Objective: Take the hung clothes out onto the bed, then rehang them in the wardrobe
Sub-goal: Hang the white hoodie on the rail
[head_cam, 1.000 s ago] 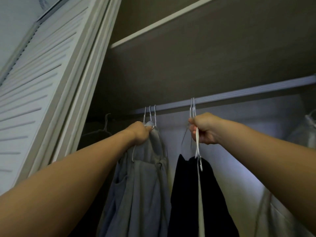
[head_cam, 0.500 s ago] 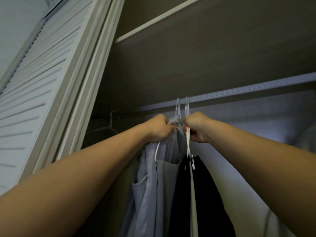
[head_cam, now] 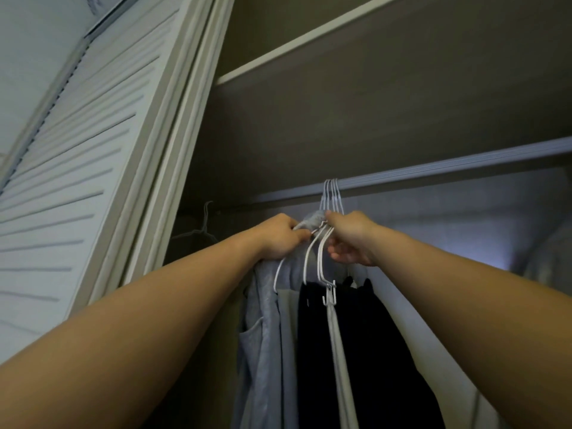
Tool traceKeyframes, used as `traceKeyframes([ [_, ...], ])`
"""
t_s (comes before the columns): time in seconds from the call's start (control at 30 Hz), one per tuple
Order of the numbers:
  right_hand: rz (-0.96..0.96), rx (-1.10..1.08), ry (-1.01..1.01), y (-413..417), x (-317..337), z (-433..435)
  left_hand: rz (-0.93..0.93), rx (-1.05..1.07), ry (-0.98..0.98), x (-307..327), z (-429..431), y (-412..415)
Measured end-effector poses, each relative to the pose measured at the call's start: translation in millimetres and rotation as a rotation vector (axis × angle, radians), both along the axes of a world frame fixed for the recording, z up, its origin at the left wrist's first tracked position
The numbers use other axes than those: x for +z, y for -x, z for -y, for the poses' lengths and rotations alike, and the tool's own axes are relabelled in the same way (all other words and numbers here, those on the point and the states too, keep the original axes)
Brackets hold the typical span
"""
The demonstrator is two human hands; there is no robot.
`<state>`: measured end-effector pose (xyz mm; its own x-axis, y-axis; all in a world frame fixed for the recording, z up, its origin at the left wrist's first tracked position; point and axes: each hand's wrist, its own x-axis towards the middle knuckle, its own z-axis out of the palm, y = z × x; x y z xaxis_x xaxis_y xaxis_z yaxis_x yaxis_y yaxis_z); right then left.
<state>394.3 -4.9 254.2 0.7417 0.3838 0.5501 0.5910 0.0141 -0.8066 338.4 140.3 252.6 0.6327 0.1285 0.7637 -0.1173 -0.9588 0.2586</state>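
Clothes are soft and floppy, and bunched like this probably a bit heavy, so grab the stiff white hangers (head_cam: 331, 198) just under the hooks, which sit together on the rail (head_cam: 448, 168) at 12 o'clock above the hands. Both arms reach up: the left hand (head_cam: 280, 239) has its fingers curled round the hanger necks and the grey-blue garment (head_cam: 263, 320) at its collar. The right hand (head_cam: 353, 238) curls round the necks from 3 o'clock, with the black garment (head_cam: 371, 351) hanging at 6 o'clock.

Louvered door (head_cam: 93, 168); dim shelf (head_cam: 371, 113), seemingly wooden.
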Motion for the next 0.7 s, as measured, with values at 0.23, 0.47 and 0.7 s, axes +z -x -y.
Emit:
traceKeyframes([
  [0.23,0.384,-0.343,0.125,3.9,13.6,26.8,0.054,0.255,-0.040,9.5,3.7,35.4],
  [0.47,0.829,-0.576,0.109,39.2,14.8,41.3,0.416,0.499,-0.469,10.9,23.1,100.7],
  [0.7,1.127,-0.469,0.037,109.2,-5.5,18.5,0.730,0.554,-0.635,-3.6,0.1,188.8],
])
